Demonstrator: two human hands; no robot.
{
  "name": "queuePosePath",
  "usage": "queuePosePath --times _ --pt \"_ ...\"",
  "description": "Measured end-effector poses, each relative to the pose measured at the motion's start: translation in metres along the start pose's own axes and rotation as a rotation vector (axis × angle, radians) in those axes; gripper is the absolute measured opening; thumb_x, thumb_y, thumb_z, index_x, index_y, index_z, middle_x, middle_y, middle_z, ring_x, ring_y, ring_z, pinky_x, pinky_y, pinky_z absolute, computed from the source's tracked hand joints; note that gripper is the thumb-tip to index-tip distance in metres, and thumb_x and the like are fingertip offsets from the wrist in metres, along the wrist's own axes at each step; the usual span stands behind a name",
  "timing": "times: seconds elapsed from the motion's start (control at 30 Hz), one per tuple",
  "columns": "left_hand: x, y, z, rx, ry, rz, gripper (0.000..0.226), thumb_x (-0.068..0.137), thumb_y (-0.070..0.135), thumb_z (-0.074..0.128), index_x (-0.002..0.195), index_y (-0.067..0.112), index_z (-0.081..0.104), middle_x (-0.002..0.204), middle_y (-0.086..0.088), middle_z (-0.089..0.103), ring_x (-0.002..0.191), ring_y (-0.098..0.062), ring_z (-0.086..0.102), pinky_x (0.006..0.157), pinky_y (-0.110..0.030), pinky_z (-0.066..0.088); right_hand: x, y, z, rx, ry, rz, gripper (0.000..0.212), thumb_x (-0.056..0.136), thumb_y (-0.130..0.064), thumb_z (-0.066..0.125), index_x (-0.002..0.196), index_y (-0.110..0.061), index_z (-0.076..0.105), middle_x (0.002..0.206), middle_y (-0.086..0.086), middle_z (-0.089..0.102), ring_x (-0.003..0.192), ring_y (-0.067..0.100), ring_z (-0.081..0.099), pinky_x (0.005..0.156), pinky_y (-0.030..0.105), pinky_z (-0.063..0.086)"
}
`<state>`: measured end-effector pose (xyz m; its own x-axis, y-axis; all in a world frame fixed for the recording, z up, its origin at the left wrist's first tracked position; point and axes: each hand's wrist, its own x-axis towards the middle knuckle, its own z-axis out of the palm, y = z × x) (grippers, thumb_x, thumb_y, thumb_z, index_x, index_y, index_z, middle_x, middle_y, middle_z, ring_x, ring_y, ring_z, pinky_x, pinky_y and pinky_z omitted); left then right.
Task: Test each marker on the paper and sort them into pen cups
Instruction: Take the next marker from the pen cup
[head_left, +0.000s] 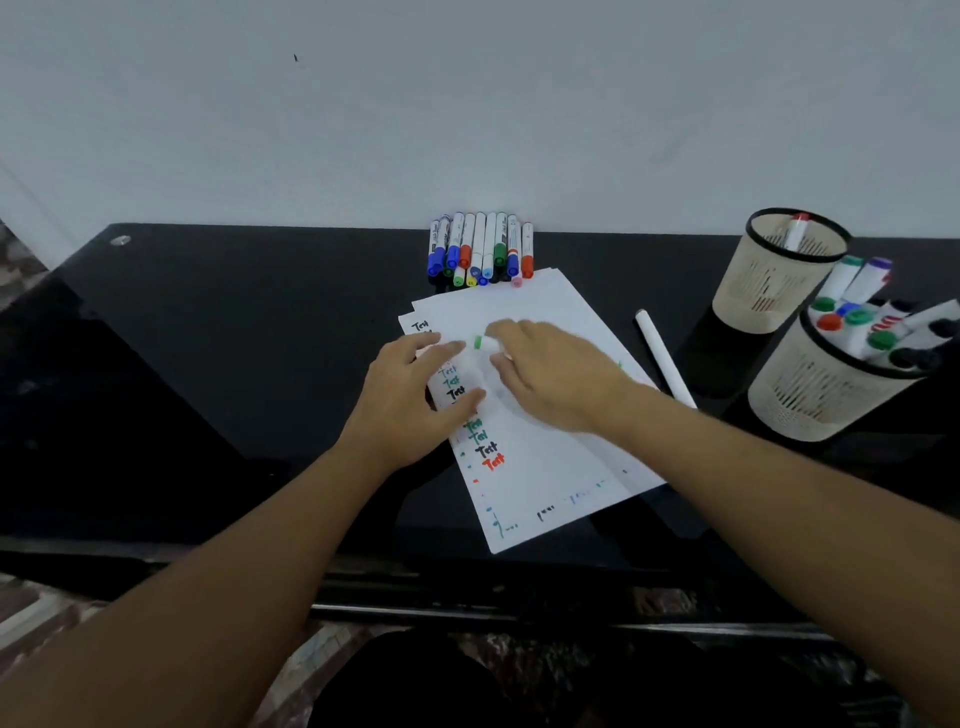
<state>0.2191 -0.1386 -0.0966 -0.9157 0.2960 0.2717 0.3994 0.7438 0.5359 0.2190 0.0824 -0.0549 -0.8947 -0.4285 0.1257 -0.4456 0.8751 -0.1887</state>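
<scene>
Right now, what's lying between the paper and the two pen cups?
In the head view, one white marker lies on the black table between the paper and the pen cups.

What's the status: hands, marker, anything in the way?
Right hand grips green-capped marker over paper. Left hand open, pressing the paper. Loose white marker lies beside paper; not obstructing.

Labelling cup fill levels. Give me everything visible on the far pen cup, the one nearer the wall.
The far pen cup is a round, cream-coloured mesh holder, plastic by the look, with a black rim and slotted walls. It stands upright on the black table at the right, close to the wall, behind and just left of the fuller near cup. Only one marker shows inside, white-bodied with a red cap, leaning against the rim. Neither hand touches it.
</scene>
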Motion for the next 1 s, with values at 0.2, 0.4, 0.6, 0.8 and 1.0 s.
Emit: queuePosePath --times 0.2,0.4,0.6,0.8,1.0 --pt "-0.017 0.008 -0.009 -0.053 0.058 0.095 0.056 0.094 0.045 0.068 0.144 0.027 0.055 0.136 0.008 0.056 0.126 -0.011 0.045 0.105 -0.028 0.038 -0.029 -0.007 0.004 -0.117 -0.078 -0.031 0.039 0.111 -0.048 0.025 0.141 -0.031 0.042 0.103 -0.001 0.064 0.092 0.024 0.062 0.073 0.040 0.052" --pt "-0.034 0.017 -0.002 -0.020 -0.003 0.195 0.043 0.098 0.037 0.064 0.138 0.021 0.062 0.123 0.007 0.066 0.111 -0.008 0.052 0.091 -0.015 0.039 -0.036 -0.014 0.001 -0.235 -0.104 -0.048 0.040 0.108 -0.057 0.022 0.132 -0.034 0.046 0.080 -0.005 0.063 0.072 0.020 0.062 0.059 0.033 0.047" --pt "-0.036 0.015 0.000 0.000 0.034 0.172 0.026 0.101 0.027 0.062 0.122 0.015 0.070 0.112 0.005 0.069 0.104 -0.009 0.053 0.086 -0.007 0.036 -0.038 -0.018 0.002 -0.153 -0.085 -0.010 0.040 0.106 -0.058 0.034 0.128 -0.027 0.048 0.098 -0.005 0.068 0.083 0.019 0.066 0.065 0.035 0.050" --pt "-0.028 0.007 0.001 0.023 0.064 0.007 0.021 0.101 0.036 0.060 0.114 0.020 0.066 0.105 0.009 0.058 0.098 -0.009 0.048 0.082 -0.025 0.046 -0.048 -0.017 -0.012 0.346 0.030 0.167 0.035 0.105 -0.007 0.040 0.131 -0.029 0.032 0.093 0.009 0.065 0.072 0.028 0.064 0.067 0.044 0.052" --pt "-0.033 0.015 -0.008 -0.056 -0.068 -0.030 0.063 0.093 0.053 0.064 0.150 0.039 0.041 0.141 0.007 0.041 0.131 -0.012 0.035 0.107 -0.034 0.039 -0.065 -0.027 -0.013 1.113 0.203 0.513 0.041 0.104 -0.010 0.042 0.101 -0.026 0.079 0.110 -0.003 0.075 0.097 0.018 0.074 0.100 0.039 0.056"
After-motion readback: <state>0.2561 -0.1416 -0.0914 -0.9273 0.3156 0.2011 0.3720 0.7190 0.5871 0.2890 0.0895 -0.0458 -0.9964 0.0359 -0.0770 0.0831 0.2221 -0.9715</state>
